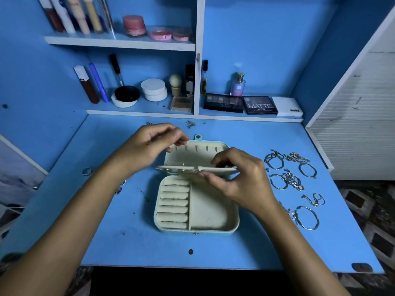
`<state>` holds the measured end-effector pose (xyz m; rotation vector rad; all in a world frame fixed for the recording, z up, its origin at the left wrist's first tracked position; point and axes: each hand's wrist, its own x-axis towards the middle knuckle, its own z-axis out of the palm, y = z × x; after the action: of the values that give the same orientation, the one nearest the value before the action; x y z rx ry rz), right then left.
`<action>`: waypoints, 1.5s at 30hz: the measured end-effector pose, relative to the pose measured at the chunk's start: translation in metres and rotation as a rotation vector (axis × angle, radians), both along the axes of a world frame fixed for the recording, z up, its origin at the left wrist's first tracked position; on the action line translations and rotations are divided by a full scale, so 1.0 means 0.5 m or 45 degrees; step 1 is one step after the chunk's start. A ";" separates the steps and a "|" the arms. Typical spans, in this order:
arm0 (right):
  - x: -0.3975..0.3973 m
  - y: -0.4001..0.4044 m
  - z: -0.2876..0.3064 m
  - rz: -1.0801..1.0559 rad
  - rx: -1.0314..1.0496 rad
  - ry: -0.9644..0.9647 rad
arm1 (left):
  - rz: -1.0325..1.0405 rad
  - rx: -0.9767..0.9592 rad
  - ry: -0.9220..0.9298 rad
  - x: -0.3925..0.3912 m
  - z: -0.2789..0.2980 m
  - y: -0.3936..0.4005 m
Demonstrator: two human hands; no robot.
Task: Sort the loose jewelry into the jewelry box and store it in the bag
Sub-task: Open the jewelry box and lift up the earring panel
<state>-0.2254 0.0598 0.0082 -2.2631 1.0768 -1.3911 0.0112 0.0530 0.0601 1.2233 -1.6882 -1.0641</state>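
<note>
Open on the blue desk (119, 242), at dead centre: a pale clamshell jewelry box (233, 223), lid (192, 155) thrown back toward 12 o'clock so both halves face up for loading. Near half split in two: ring rolls (174, 202) on the 9 o'clock side, one plain compartment (208, 212) on the 3 o'clock side, both seemingly unfilled.

Across the hinge line, a flat cream divider flap (181, 167), held roughly level. Right hand (237, 181) pinching its 3 o'clock end between thumb and curled fingers, probably at the little tab there, likely to swing the flap up or down and reach what sits beneath. Left hand (149, 144) hovering over the lid's 10 o'clock corner, fingers bent, tips close to the lid rim; whether pinching something small, impossible to tell.

At 3 o'clock of the box, well apart: loose bangles and chains (290, 174) laid out in a scatter, kept within the right hand's reach. At 9 o'clock, a lone ring (86, 171); at 12, some small earrings (190, 124).

No bag anywhere in view. Sorting judged barely begun.
</note>
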 end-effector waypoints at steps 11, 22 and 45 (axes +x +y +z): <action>0.016 -0.044 0.017 -0.107 0.302 -0.167 | 0.653 -0.079 0.679 -0.021 -0.090 -0.005; 0.016 -0.096 0.005 -0.157 0.334 -0.127 | 0.730 -0.120 0.434 -0.029 -0.135 0.013; 0.010 -0.148 -0.052 -0.303 0.511 0.209 | 0.752 -0.176 -0.045 -0.019 -0.169 0.033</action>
<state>-0.2204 -0.0142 -0.0179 -2.0282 1.5629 -0.9629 0.0015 0.0695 -0.0246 1.5213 -1.2717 -0.5587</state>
